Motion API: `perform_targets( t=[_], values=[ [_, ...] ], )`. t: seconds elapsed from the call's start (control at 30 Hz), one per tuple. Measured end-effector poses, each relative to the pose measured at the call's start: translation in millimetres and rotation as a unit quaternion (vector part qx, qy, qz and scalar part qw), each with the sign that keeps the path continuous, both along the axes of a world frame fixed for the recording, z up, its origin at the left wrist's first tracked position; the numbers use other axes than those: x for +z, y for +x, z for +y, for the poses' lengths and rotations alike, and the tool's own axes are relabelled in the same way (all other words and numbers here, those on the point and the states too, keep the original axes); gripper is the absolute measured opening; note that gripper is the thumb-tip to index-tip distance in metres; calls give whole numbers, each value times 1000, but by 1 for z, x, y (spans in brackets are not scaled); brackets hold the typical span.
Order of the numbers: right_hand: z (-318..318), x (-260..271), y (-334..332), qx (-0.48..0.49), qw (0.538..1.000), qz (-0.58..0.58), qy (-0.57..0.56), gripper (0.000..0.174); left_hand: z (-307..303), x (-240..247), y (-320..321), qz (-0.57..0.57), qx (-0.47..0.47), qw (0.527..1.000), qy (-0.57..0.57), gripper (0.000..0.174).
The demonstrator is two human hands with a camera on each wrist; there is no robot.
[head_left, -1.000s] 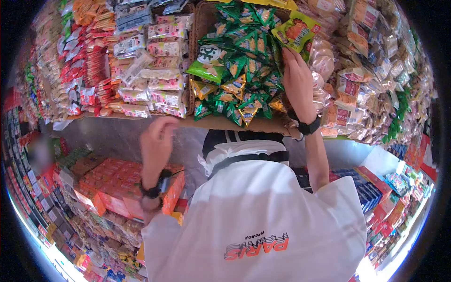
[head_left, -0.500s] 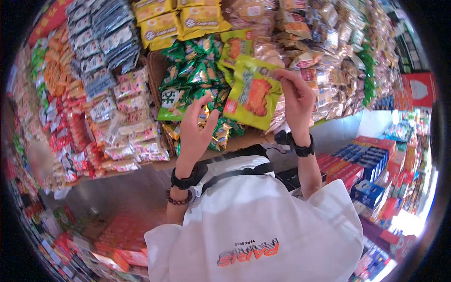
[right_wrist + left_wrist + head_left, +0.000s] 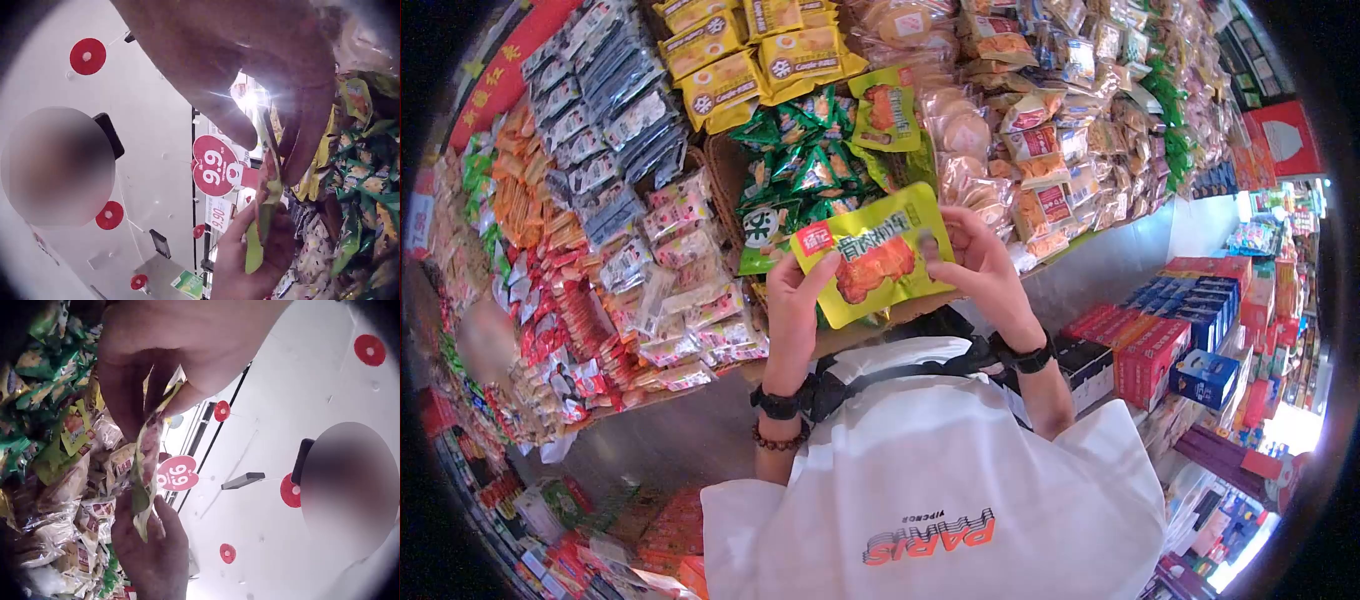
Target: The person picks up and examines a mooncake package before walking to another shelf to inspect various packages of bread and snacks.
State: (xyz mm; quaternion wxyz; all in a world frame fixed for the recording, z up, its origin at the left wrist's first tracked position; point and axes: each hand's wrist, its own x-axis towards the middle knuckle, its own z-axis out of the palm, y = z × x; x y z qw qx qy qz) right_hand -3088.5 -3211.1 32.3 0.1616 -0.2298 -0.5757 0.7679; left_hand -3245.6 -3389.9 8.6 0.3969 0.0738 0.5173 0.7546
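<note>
A yellow-green snack bag (image 3: 878,250) printed with a browned meat picture is held lengthwise in front of the person's body. The left hand (image 3: 793,310) pinches its left end, thumb on the printed front. At the other end, the right hand (image 3: 990,275) grips it, thumb also on the front and fingers behind. Both wrist views show the bag (image 3: 149,465) nearly edge-on between the hands. Behind it, a similar snack bag (image 3: 886,112) lies on a pile of green triangular packets (image 3: 815,172).
Yellow cake packs (image 3: 800,55) are stacked at the back, with pink-and-white wrapped snacks (image 3: 685,265) to the left. Clear-wrapped pastries (image 3: 1040,150) fill the right side. Red boxes (image 3: 1150,360) stand on the floor side at right. A heart-shaped price sign (image 3: 215,165) hangs overhead.
The right hand has lifted the snack bag out of the display and brought it toward the body. The left hand has come over and taken the other end; the bag has turned lengthwise.
</note>
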Motion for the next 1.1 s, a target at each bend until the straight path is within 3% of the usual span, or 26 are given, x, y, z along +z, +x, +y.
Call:
perform_targets(
  t=[0.1, 0.13, 0.23, 0.3, 0.4, 0.5, 0.7, 1.1],
  values=[
    [-7, 15, -1, 73, 993, -85, -27, 43, -12, -3, 0, 40, -29, 998, -34, 23],
    [-11, 15, -1, 95, 989, -115, 22, 34, -16, -2, 1, 39, -37, 998, -40, 23],
    [-25, 40, -8, 129, 966, -221, 45, 31, -24, 10, 4, 29, -47, 997, -56, 25],
    [-37, 34, -8, 96, 980, -169, 32, 31, -29, 14, 5, -2, -33, 998, -47, 26],
    [-51, 36, -7, 80, 984, -155, 27, 30, -47, 20, 8, 88, -96, 986, -106, 28],
    [-61, 37, -5, 87, 984, -150, 32, 28, -51, 42, 15, 25, -61, 993, -100, 27],
    [-72, 45, -1, 98, 983, -155, -11, 26, -69, 32, 14, 19, -75, 996, -35, 22],
    [-94, 33, 7, 79, 983, -141, -89, 24, -83, 18, 16, -32, -100, 994, 17, 30]
  ],
)
